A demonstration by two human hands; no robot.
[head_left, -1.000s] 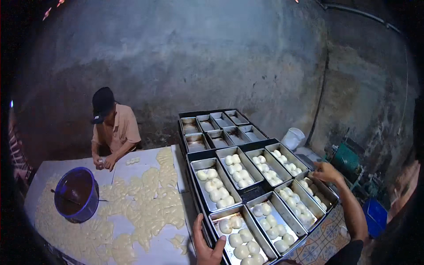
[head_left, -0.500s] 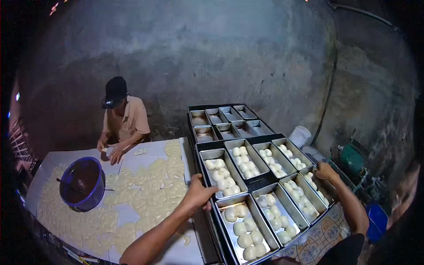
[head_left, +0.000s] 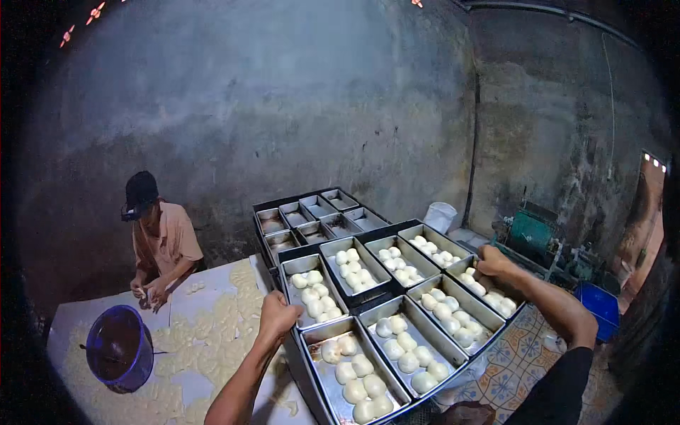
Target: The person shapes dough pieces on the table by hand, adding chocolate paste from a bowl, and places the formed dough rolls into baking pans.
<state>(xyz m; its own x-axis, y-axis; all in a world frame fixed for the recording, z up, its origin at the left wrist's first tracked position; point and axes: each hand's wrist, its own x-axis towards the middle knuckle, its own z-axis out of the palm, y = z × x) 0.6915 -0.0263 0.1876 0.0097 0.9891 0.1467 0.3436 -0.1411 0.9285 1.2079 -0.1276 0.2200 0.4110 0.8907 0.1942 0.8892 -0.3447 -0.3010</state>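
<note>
A black-framed tray [head_left: 373,298] carries two rows of metal loaf pans, each with several round white dough balls [head_left: 368,389] in it. My left hand [head_left: 279,315] is closed round the tray's left edge, its thumb over the rim beside a pan. On the opposite side my right hand [head_left: 496,263] grips the edge near the far right corner. The tray slopes a little in view; whether it rests on something beneath cannot be seen. Behind it is another black tray of loaf pans [head_left: 316,206], with no dough in them.
On the left a white table [head_left: 223,280] bears many flat dough pieces [head_left: 212,322] and a blue bucket [head_left: 142,368] of dark contents. A co-worker [head_left: 167,237] handles dough there. Back right are a white container [head_left: 440,217], a green machine [head_left: 533,230] and a blue bin [head_left: 596,312].
My view has swung right and upward, so the scene sits further left. Both my hands keep their hold on the tray's edges. The co-worker's hands have come together.
</note>
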